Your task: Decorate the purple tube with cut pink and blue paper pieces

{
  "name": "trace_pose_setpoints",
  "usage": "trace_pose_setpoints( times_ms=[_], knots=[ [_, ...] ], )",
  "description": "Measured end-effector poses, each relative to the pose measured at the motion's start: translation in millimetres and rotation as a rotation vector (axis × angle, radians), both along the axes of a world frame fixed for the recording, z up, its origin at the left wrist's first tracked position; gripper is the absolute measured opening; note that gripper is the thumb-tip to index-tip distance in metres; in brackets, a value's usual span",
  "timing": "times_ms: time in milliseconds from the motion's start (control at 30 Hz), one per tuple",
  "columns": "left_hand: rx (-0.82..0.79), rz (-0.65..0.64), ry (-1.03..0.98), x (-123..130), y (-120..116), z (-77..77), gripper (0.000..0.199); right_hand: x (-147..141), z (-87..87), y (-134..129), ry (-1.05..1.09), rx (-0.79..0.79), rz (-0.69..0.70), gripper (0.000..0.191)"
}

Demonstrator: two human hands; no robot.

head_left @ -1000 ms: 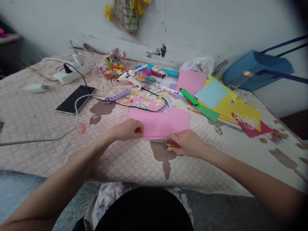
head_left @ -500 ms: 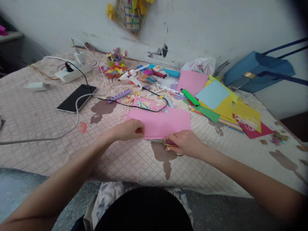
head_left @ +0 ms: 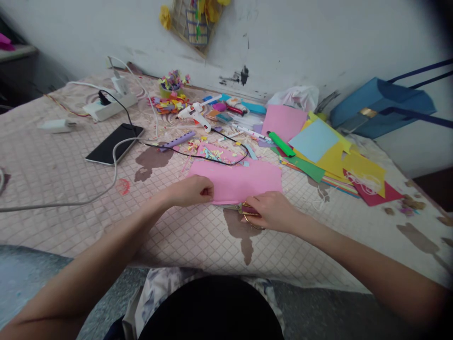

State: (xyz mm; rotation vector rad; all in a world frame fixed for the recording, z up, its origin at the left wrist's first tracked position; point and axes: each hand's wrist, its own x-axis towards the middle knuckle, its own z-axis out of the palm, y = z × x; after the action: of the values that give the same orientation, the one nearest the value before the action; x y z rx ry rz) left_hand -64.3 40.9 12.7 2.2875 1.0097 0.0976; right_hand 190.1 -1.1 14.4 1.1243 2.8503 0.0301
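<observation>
Hands set apart at the near edge of a pink sheet (head_left: 244, 182), which lies on the patterned surface (head_left: 170, 245) directly before the person. The left hand (head_left: 194, 191), fingers curled, pinches the sheet's near left corner; the right hand (head_left: 271, 210) grips the gold-handled scissors (head_left: 245, 208), their blades along the near edge. Beyond the sheet: paper scraps (head_left: 214, 153) and a white glue gun (head_left: 195, 114); to the right, stacked coloured papers (head_left: 314, 140).

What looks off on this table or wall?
Loose paper scraps litter the area just beyond the pink sheet, with a black cable running among them, which looks untidy. A red mark on the tablecloth resembles a stain, and black smudges dirty the otherwise pale wall.
</observation>
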Motion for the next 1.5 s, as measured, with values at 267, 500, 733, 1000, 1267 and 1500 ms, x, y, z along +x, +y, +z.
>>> trace_pose_setpoints(
  times_ms=[267, 500, 733, 1000, 1267, 1500],
  knots=[
    [-0.020, 0.007, -0.010, 0, 0, 1.4, 0.013, 2, -6.3, 1, -0.018, 0.052, 0.033, 0.031],
    [-0.014, 0.043, 0.004, -9, 1, 3.0, 0.013, 4, -8.7, 2, -0.020, 0.044, 0.029, 0.030],
    [0.001, 0.031, 0.028, -13, 1, 3.2, 0.014, -2, -3.7, 1, -0.009, 0.016, -0.011, 0.036],
    [-0.001, 0.027, 0.022, -13, 1, 2.8, 0.015, -9, -2.8, 1, -0.017, 0.030, -0.007, 0.036],
    [-0.020, 0.043, 0.017, -16, -1, 4.8, 0.015, -5, -8.6, 3, -0.029, 0.035, 0.018, 0.031],
    [-0.006, 0.041, 0.026, -19, 0, 4.5, 0.015, -9, -4.9, 1, -0.002, 0.003, -0.020, 0.035]
  ],
)
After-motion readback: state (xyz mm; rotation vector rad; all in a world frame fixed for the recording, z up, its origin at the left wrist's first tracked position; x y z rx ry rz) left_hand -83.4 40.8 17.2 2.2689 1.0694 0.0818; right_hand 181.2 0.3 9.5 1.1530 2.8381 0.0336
